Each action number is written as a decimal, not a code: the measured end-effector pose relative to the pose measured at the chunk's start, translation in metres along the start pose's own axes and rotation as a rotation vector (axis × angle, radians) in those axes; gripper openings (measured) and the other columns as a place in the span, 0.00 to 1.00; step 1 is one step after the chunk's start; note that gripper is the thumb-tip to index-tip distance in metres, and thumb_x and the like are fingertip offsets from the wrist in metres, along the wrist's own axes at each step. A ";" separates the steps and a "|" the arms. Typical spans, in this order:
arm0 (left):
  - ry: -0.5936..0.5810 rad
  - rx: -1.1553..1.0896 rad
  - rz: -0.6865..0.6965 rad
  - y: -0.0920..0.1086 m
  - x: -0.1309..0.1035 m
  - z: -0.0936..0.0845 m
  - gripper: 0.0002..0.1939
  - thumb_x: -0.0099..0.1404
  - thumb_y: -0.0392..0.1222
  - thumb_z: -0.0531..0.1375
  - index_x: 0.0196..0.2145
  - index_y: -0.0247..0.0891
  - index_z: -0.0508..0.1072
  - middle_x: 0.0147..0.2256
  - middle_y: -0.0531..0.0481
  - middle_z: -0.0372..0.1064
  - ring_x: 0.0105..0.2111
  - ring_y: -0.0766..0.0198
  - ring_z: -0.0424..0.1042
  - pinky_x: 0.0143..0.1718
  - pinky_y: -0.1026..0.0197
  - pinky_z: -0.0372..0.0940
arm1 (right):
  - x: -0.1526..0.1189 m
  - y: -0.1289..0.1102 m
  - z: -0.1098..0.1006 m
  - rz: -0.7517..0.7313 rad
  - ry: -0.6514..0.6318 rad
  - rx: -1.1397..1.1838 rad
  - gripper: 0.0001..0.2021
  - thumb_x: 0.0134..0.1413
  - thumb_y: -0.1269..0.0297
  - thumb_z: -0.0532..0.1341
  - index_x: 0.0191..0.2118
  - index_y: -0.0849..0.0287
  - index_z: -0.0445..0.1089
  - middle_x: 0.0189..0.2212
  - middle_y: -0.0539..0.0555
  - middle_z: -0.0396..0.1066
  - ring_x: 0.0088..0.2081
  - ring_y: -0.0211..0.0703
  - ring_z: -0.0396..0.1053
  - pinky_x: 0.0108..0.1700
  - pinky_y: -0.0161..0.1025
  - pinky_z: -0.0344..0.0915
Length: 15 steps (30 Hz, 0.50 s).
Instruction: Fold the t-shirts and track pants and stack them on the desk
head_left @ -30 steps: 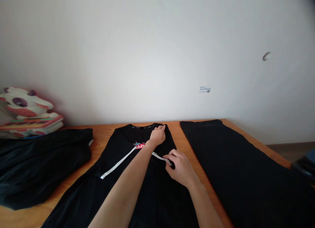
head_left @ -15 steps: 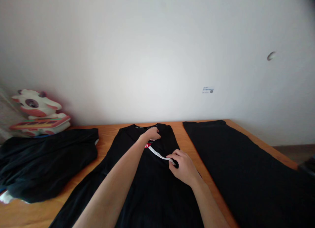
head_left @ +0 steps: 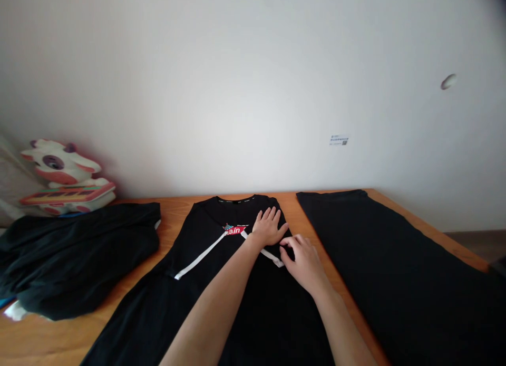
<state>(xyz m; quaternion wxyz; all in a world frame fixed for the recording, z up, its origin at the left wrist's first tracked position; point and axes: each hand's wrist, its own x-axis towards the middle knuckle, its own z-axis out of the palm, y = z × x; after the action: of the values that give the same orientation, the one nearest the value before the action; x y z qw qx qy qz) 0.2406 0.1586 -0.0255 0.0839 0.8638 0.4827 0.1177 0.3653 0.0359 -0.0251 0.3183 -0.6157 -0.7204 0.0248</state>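
A black shirt lies spread out, its neckline toward the wall. Its chest carries a red print with white letters, partly covered by my hand. Two white strips run down from the print: a left strip slanting outward, and a right strip passing under my left wrist. My left hand rests flat on the upper right chest, fingers spread. At the shirt's right side, my right hand is curled, thumb and index tips nearly meeting at the black cloth. The right strip's end lies by the thumb.
Black folded cloth lies to the right on the wooden table. At the left is a bunched black garment, with a cow-shaped toy keyboard behind it. A white wall rises behind the table.
My left hand has moved right and down from the neckline and lies flat. My right hand has let go of the white strip and shifted slightly right. More of the print and the left strip show.
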 end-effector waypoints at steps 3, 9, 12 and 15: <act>0.035 -0.003 0.007 -0.004 0.002 -0.004 0.33 0.75 0.56 0.46 0.67 0.31 0.61 0.70 0.34 0.52 0.70 0.44 0.50 0.69 0.37 0.47 | -0.001 -0.003 -0.003 0.006 -0.044 -0.037 0.07 0.60 0.67 0.59 0.41 0.53 0.74 0.40 0.54 0.72 0.45 0.51 0.69 0.44 0.44 0.60; 0.108 -0.004 0.112 -0.013 -0.024 -0.019 0.25 0.76 0.46 0.48 0.64 0.33 0.66 0.67 0.38 0.60 0.68 0.53 0.57 0.70 0.47 0.50 | 0.000 -0.007 -0.006 -0.019 -0.002 -0.083 0.06 0.59 0.68 0.59 0.38 0.53 0.74 0.37 0.54 0.72 0.43 0.50 0.69 0.44 0.44 0.59; 0.072 0.020 0.154 -0.023 -0.046 -0.023 0.27 0.76 0.49 0.48 0.66 0.32 0.63 0.69 0.37 0.56 0.69 0.49 0.54 0.70 0.43 0.49 | 0.002 -0.008 -0.005 -0.062 0.063 -0.087 0.06 0.61 0.65 0.58 0.38 0.53 0.73 0.38 0.54 0.72 0.43 0.50 0.70 0.45 0.46 0.59; -0.011 0.027 0.218 -0.035 -0.064 -0.035 0.28 0.76 0.51 0.48 0.67 0.34 0.60 0.69 0.37 0.55 0.70 0.48 0.53 0.69 0.40 0.50 | 0.003 -0.008 -0.004 -0.128 0.079 -0.060 0.07 0.62 0.65 0.57 0.41 0.54 0.73 0.40 0.55 0.73 0.43 0.50 0.71 0.46 0.46 0.62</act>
<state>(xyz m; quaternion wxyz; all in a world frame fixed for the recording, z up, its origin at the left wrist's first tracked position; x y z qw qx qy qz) 0.1703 0.1235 -0.0092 0.0615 0.9128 0.3871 0.1148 0.3599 0.0354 -0.0171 0.3289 -0.5780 -0.7456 -0.0418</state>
